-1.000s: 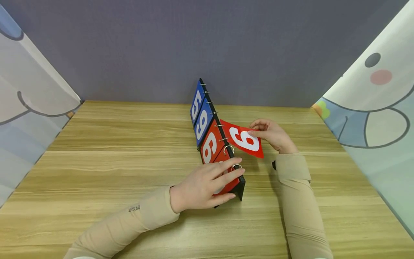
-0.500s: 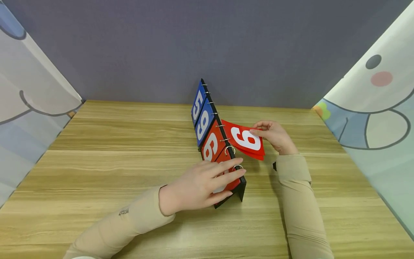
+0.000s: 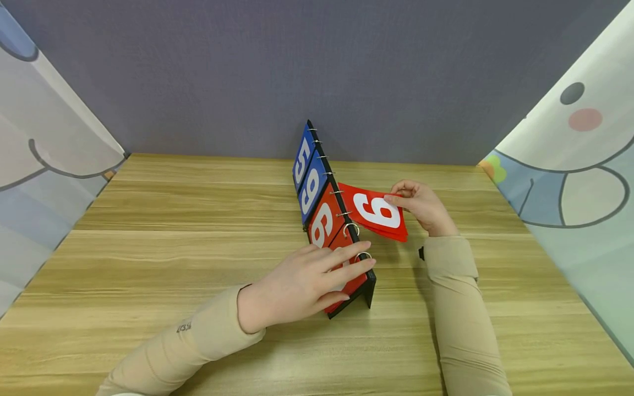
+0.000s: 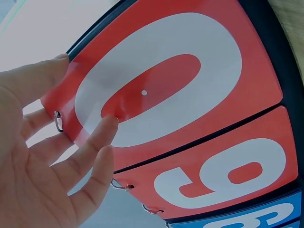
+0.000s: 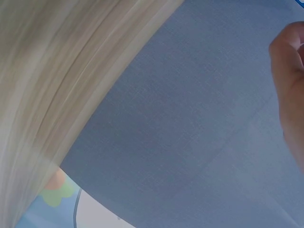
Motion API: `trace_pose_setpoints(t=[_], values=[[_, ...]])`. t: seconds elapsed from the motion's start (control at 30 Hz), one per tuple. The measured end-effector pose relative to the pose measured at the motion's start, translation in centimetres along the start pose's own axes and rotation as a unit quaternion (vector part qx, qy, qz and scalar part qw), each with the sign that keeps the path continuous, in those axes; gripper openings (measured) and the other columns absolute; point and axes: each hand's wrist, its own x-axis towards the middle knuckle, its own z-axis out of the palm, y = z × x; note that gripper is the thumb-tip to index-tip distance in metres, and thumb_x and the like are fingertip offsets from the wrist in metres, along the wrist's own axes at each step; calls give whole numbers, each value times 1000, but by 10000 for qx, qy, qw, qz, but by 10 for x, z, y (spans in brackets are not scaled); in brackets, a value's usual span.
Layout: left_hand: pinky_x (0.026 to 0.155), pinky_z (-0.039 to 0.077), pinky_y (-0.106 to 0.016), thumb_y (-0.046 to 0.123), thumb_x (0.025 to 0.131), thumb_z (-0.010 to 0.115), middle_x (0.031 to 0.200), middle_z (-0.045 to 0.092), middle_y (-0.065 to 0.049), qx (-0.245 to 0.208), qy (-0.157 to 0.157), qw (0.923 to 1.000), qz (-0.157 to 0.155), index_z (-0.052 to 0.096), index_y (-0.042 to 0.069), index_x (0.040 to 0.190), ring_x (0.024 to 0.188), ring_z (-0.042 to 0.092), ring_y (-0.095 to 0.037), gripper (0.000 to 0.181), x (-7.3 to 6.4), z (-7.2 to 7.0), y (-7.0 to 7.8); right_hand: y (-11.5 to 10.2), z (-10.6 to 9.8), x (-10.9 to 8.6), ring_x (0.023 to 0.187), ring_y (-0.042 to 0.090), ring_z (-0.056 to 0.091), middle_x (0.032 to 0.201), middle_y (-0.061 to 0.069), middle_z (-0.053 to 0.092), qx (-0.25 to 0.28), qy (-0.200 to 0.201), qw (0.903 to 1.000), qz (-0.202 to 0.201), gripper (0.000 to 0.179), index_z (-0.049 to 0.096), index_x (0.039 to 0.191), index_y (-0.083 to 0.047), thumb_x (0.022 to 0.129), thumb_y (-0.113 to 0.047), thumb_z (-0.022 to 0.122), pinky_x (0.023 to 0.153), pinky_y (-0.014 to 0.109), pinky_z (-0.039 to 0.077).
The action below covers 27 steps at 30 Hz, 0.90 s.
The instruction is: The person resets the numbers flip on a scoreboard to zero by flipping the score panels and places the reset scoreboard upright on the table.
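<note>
A tabletop flip scoreboard with blue and red number cards on metal rings stands tilted like a tent. My left hand rests over its near end. Two of its fingers reach across the top edge, and others touch the front of a red card with a white 0. My right hand pinches the outer corner of several red flip cards turned over the back, the top one bearing a white 6 or 9. Only part of the right hand shows in the right wrist view, without the cards.
The scoreboard stands on a wood-grain table in front of a grey fabric partition. Cartoon-printed curtains hang at both sides. A small black item lies beside the right sleeve.
The turned red cards have fanned into a thicker bunch in my right hand, which has shifted slightly right. My left hand has drawn back a little to the left, its fingers still on the scoreboard.
</note>
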Motion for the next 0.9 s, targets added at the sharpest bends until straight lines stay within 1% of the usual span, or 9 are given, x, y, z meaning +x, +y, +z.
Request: trace_pose_setpoints(t=[0.13,0.2,0.33,0.47,0.6,0.7,0.83,0.9], values=[[84,48,-31,29,84,73,146,43,-2,11,38,10000,17,48,19,138,90,62,-11,61,0,-1,0,-1,-1,-1,71,9,51,74,-11,59,-23,-41,10000,-11,10,59,81,-16,90,-15,65,67,24,46],[83,48,-31,29,84,72,146,43,-2,32,39,10000,32,48,19,138,89,61,-12,60,0,-1,0,-1,-2,-2,70,8,51,75,-11,59,49,-85,9999,23,10,59,81,-16,90,-15,64,67,23,45],[82,48,-31,31,85,70,146,42,-3,70,-3,10000,47,47,18,139,89,61,-12,60,0,-1,0,-3,-6,-4,67,7,53,73,-11,62,530,-270,9982,88,11,59,83,-16,92,-12,61,63,21,45],[83,49,-32,31,86,69,147,42,-3,43,-28,10000,45,46,18,140,89,60,-12,59,0,-1,0,-5,-12,-7,65,6,59,74,-7,66,1222,-419,9916,92,10,60,86,-15,93,-9,58,59,20,49],[83,49,-32,30,87,69,147,42,-3,21,-2,10000,56,46,18,140,88,60,-12,59,0,-1,0,-8,-19,-11,67,9,63,81,-4,68,1974,-467,9792,-29,8,60,94,-15,94,-8,56,60,20,52],[83,49,-32,30,86,69,147,42,-3,20,3,10000,45,46,18,140,88,60,-12,60,0,-1,0,-10,-22,-14,69,10,64,85,-1,67,2525,-408,9662,-312,10,58,102,-15,96,-9,53,60,22,54],[82,49,-32,30,86,69,147,41,-3,16,-12,10000,22,45,18,140,88,60,-11,60,0,-1,0,-15,-22,-19,68,12,65,85,3,65,3133,-207,9465,-751,13,55,108,-14,97,-9,51,59,23,54],[82,49,-32,30,86,70,147,41,-3,24,-10,10000,20,46,18,140,89,60,-11,61,0,-1,0,-19,-20,-22,66,12,64,83,3,66,3261,-4,9403,-977,14,55,108,-15,96,-9,51,59,21,53]])
